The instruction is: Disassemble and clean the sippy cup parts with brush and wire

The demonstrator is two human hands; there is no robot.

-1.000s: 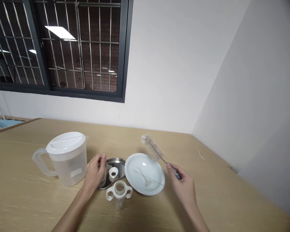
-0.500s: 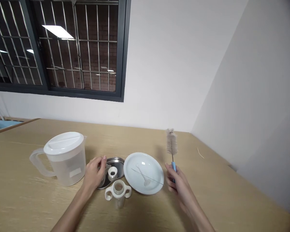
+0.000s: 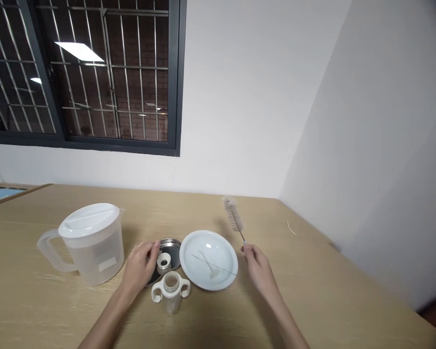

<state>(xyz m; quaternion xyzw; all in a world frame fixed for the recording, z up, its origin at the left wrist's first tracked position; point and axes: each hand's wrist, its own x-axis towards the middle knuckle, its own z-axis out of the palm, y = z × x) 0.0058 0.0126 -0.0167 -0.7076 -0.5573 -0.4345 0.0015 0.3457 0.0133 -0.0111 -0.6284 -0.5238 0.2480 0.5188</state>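
Observation:
My right hand [image 3: 257, 269] is closed round the blue handle of a bottle brush [image 3: 233, 214], its pale bristles raised beyond the plate. At the left end of a metal tray [image 3: 172, 249], my left hand [image 3: 141, 264] has its fingers curled together; what they hold is hidden behind them. Beside it on the tray stands a white bottle collar [image 3: 163, 263] with a round hole. In front, a clear baby bottle [image 3: 172, 303] with two white side handles stands upright and uncapped. A white plate [image 3: 189, 269] carries a small white spoon [image 3: 212, 272] and a thin wire-like stick [image 3: 221, 268].
A translucent lidded pitcher [image 3: 94, 247] stands left of my left hand, its handle pointing left. A thin pale strip [image 3: 291, 228] lies at the back right of the wooden table [image 3: 210, 325]. White walls and a barred window [image 3: 112, 72] rise behind.
The brush swung from leaning left to upright, then tilted left again as my right hand turned. My left hand stays by the tray. The whole view has shifted slightly.

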